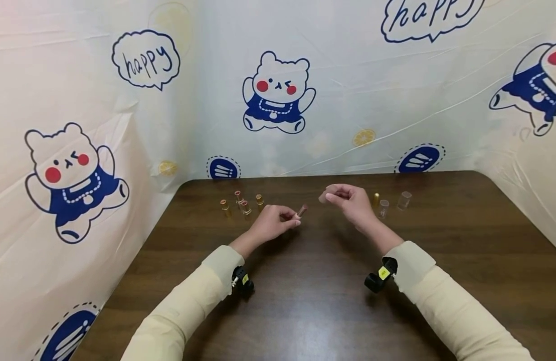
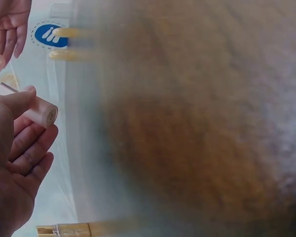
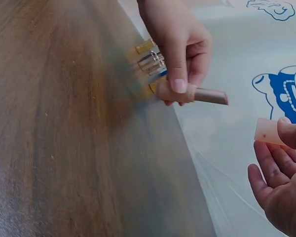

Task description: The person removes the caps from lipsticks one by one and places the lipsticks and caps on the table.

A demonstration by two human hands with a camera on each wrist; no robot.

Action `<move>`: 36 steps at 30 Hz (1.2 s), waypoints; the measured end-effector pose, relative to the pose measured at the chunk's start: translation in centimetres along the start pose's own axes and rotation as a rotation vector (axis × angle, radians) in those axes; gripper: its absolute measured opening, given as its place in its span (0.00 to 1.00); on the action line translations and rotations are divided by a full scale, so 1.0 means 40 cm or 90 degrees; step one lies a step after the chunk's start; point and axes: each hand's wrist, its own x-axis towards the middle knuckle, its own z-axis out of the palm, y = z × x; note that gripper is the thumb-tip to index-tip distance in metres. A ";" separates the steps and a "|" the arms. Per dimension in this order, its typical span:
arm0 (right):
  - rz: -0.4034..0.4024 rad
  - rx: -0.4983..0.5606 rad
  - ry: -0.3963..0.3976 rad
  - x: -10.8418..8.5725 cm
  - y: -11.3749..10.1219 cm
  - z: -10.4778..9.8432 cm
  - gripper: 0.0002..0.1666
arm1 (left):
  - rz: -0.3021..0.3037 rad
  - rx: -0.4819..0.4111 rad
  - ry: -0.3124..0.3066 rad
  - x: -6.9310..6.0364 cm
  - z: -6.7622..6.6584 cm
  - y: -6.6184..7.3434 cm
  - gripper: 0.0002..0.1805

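Near the middle of the table, my left hand pinches a lipstick by its pale pink base. The lipstick is uncapped, and its brownish-pink bullet points up and towards the right hand. To the right, my right hand holds a translucent pinkish cap between thumb and fingers. Cap and lipstick are apart, with a gap between the hands.
Several gold lipstick tubes stand upright left of the left hand. Behind the right wrist are a small gold tube and two clear caps. A patterned cloth hangs behind the brown table.
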 end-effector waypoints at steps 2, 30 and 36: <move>0.000 0.004 -0.006 0.000 0.001 0.001 0.15 | 0.000 -0.009 0.004 0.004 -0.003 0.003 0.06; -0.030 -0.026 -0.011 -0.011 0.022 -0.021 0.14 | -0.023 -0.008 0.090 0.011 -0.014 -0.008 0.06; -0.022 -0.056 -0.003 -0.011 0.031 -0.036 0.16 | -0.019 -0.006 0.110 0.012 -0.018 -0.010 0.07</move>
